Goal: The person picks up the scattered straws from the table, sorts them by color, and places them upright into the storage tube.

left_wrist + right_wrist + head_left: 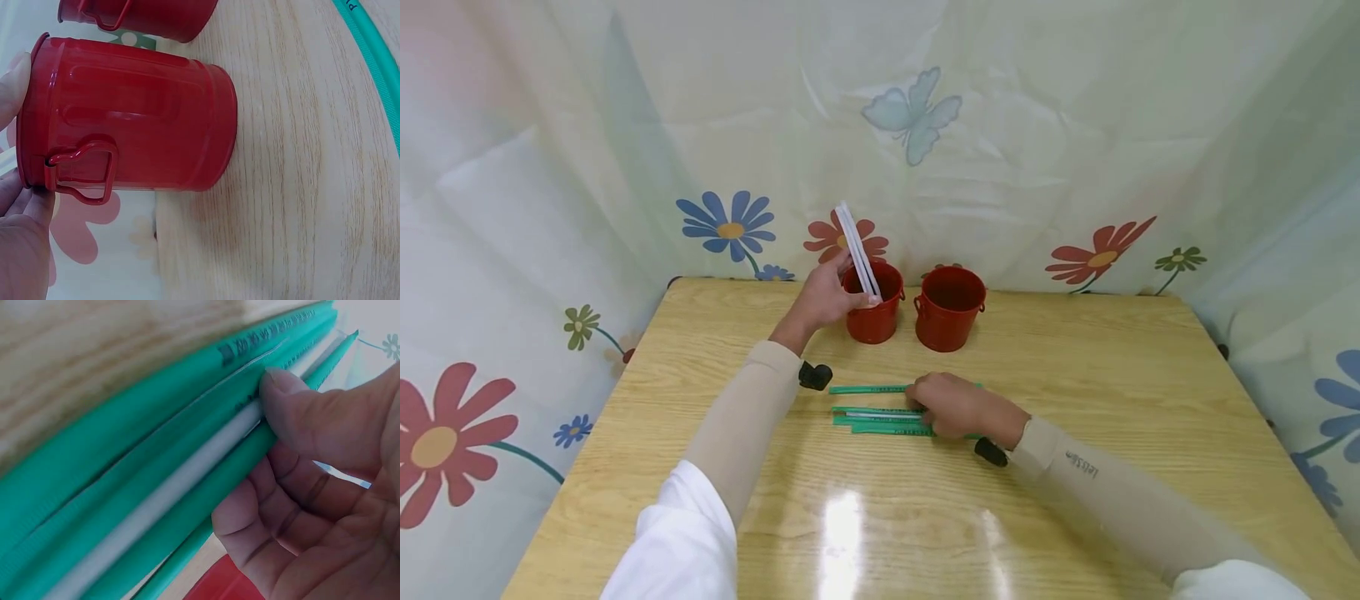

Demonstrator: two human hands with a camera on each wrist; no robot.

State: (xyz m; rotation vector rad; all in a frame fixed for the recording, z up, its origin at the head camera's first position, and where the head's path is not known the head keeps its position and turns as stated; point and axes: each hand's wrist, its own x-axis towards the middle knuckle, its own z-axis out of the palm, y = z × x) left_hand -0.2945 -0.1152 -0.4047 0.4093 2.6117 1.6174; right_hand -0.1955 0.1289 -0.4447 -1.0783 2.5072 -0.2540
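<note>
My left hand (826,293) grips the left red bucket (874,325) at its rim, thumb at the front and fingers round the back. White straws (856,246) stand in this bucket, leaning to the left. In the left wrist view, the thumb (14,90) and fingers sit at the bucket's mouth. My right hand (951,404) is over several green-wrapped straws (880,429) on the table. In the right wrist view, its thumb and fingers pinch a white straw (181,481) lying among the green ones; the exact contact is partly hidden.
A second red bucket (946,325) stands just right of the first. One green-wrapped straw (865,389) lies apart, behind the group. The wooden table (1090,375) backs onto a flowered curtain (1000,192).
</note>
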